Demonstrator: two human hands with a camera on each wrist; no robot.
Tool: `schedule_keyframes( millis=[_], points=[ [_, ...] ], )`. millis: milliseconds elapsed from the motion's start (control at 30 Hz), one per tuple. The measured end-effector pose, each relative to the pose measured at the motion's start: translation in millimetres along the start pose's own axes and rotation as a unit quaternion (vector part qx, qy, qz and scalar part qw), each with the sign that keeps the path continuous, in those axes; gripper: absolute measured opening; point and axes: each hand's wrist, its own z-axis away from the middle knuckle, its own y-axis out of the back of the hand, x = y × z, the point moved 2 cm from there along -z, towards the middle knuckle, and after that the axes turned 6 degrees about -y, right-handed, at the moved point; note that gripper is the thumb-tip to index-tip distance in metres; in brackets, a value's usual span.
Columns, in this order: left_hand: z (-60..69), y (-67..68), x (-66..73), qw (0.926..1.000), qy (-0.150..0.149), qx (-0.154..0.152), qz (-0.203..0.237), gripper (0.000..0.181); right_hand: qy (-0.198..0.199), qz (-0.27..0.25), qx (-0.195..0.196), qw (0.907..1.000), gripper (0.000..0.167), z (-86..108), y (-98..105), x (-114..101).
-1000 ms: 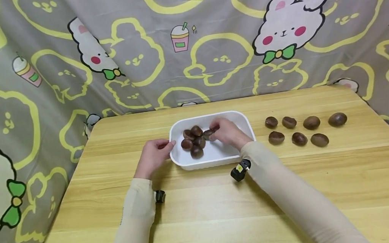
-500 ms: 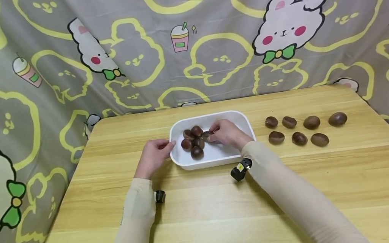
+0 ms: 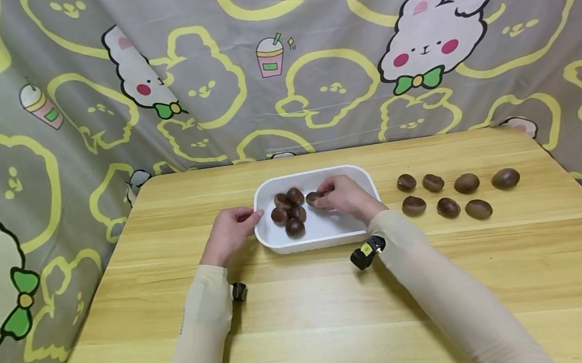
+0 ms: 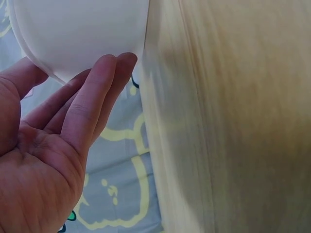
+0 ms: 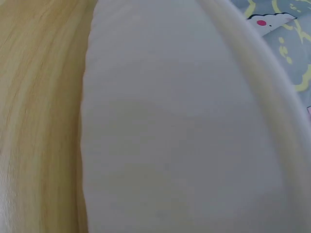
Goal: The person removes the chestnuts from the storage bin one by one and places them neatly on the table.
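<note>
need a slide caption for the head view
Left hand grips a white tray, right hand pinches a chestnut in it, and seven more chestnuts lie in two rows on the wooden table.

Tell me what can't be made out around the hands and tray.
Head: the right hand covers part of the chestnut it pinches.
Left wrist: the frame's top edge cuts off the white tray, its left edge the left hand.
Right wrist: the white tray's outer wall hides what lies inside.

free: table (image 3: 302,317) between sleeves (image 3: 203,308) | obstacles: tray wall (image 3: 316,244), clustered chestnuts (image 3: 295,228)
</note>
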Motion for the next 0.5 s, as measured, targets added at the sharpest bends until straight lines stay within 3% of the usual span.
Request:
schedule_keyframes(
  millis=[100,500],
  points=[
    [0.5,0.4,-0.7,1.0000,0.001,0.001,-0.001,0.037,0.006,-0.029,-0.004,0.9996,0.033,3.2,3,0],
    [0.1,-0.9,-0.9,1.0000,0.002,0.000,-0.002,0.038,0.072,-0.009,0.003,0.9974,0.032,20.9,21,-1]
  ],
)
